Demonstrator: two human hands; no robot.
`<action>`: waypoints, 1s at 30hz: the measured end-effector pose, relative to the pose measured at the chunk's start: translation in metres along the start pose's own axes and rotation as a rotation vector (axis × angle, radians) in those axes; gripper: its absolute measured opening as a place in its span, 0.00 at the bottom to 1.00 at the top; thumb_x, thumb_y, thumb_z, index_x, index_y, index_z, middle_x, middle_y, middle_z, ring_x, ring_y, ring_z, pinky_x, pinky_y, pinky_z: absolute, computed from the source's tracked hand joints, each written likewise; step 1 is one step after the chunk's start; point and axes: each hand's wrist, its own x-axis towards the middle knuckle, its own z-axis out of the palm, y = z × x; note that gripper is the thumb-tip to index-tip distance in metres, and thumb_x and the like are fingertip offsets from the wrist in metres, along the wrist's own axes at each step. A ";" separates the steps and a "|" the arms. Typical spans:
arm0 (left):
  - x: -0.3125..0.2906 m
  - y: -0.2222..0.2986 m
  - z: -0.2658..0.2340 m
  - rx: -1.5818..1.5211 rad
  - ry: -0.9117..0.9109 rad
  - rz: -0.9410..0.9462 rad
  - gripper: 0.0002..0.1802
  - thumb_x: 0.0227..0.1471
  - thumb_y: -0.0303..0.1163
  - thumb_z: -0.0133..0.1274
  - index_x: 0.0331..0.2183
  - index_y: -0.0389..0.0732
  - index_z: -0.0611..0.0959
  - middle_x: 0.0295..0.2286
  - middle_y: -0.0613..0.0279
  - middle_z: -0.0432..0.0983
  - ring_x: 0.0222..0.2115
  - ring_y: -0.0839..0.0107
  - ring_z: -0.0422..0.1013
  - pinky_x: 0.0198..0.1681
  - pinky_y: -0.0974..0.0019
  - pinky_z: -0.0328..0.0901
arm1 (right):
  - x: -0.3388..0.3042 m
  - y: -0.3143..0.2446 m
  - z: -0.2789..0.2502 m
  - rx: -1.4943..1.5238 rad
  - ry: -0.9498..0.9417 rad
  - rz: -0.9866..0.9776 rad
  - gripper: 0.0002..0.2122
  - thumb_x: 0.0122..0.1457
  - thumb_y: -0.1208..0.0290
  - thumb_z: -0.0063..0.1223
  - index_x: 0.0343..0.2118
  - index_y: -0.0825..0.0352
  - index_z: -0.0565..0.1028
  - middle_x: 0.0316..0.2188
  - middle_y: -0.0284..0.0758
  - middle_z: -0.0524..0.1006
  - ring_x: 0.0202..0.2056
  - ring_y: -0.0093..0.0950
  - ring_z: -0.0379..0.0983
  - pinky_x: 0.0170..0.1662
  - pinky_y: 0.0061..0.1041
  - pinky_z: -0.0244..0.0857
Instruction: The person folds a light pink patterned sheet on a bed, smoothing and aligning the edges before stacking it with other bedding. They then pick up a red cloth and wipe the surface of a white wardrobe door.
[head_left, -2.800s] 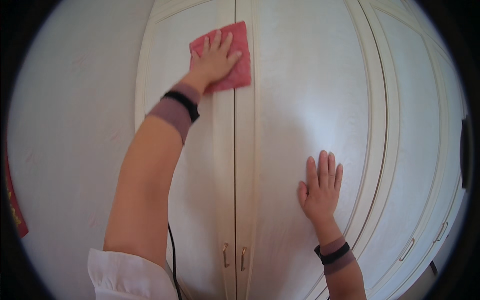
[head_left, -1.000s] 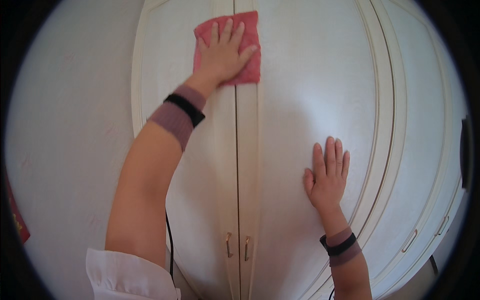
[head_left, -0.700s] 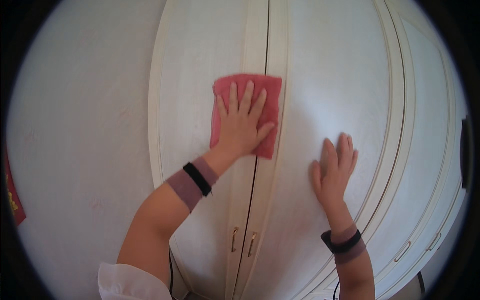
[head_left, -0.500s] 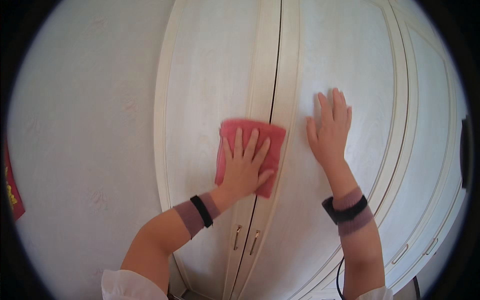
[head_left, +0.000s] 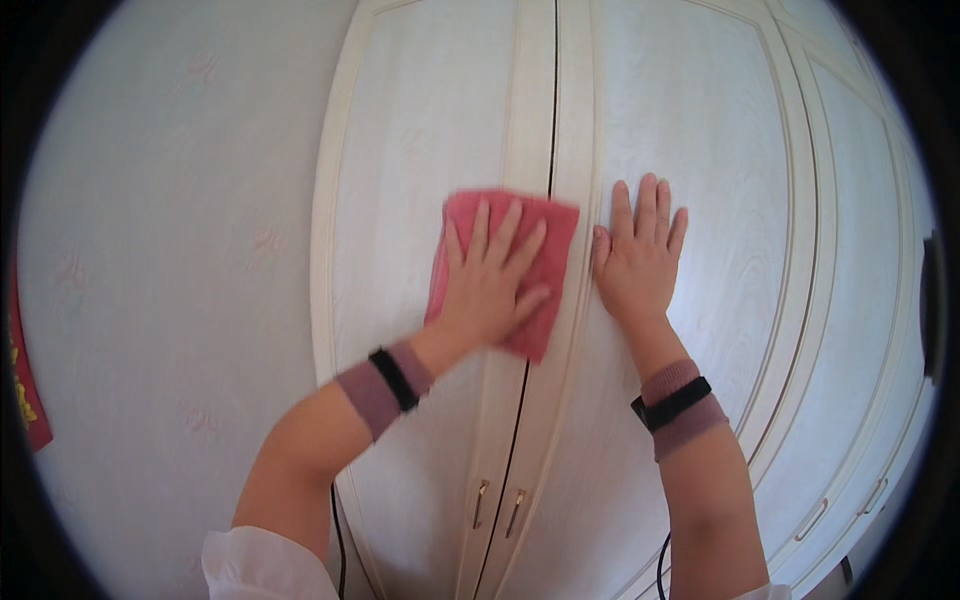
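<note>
My left hand (head_left: 488, 285) lies flat with spread fingers on a folded pink cloth (head_left: 553, 262), pressing it against the pale wooden wardrobe doors (head_left: 420, 130). The cloth spans the dark gap between two doors, mostly over the left one. To its right, my right hand (head_left: 640, 255) rests on the right door, palm toward the wood, fingers stretched upward and holding nothing. Each wrist wears a mauve band with a black strap.
Two slim metal handles (head_left: 514, 512) sit low on either side of the door gap. More wardrobe doors (head_left: 865, 190) continue at the right. Patterned pale wall (head_left: 170, 250) fills the left, where a red hanging with yellow marks (head_left: 27, 385) shows at the rim. Dark cables hang near both arms.
My left hand and the cloth have moved up the doors. The right hand has shifted slightly left and now lies flatter on the door, its fingers straighter.
</note>
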 end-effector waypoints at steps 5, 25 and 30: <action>0.139 -0.051 0.005 0.156 0.163 0.052 0.40 0.58 0.56 0.48 0.66 0.51 0.59 0.67 0.52 0.46 0.67 0.42 0.44 0.63 0.28 0.39 | -0.001 0.004 0.001 0.040 0.014 0.000 0.26 0.61 0.60 0.50 0.62 0.64 0.67 0.67 0.48 0.56 0.69 0.44 0.47 0.69 0.52 0.36; 0.281 -0.137 0.001 0.132 0.138 0.063 0.39 0.60 0.63 0.36 0.67 0.57 0.58 0.69 0.62 0.44 0.69 0.54 0.40 0.65 0.31 0.36 | 0.000 0.000 0.002 0.007 0.036 -0.013 0.26 0.60 0.61 0.51 0.61 0.65 0.68 0.66 0.48 0.58 0.69 0.43 0.49 0.69 0.52 0.39; 0.278 -0.179 -0.004 0.152 0.157 0.036 0.37 0.62 0.61 0.35 0.67 0.57 0.58 0.69 0.66 0.44 0.69 0.58 0.41 0.66 0.33 0.37 | 0.000 -0.003 0.003 -0.029 0.017 -0.016 0.27 0.60 0.60 0.50 0.61 0.65 0.67 0.66 0.48 0.59 0.69 0.43 0.49 0.69 0.50 0.38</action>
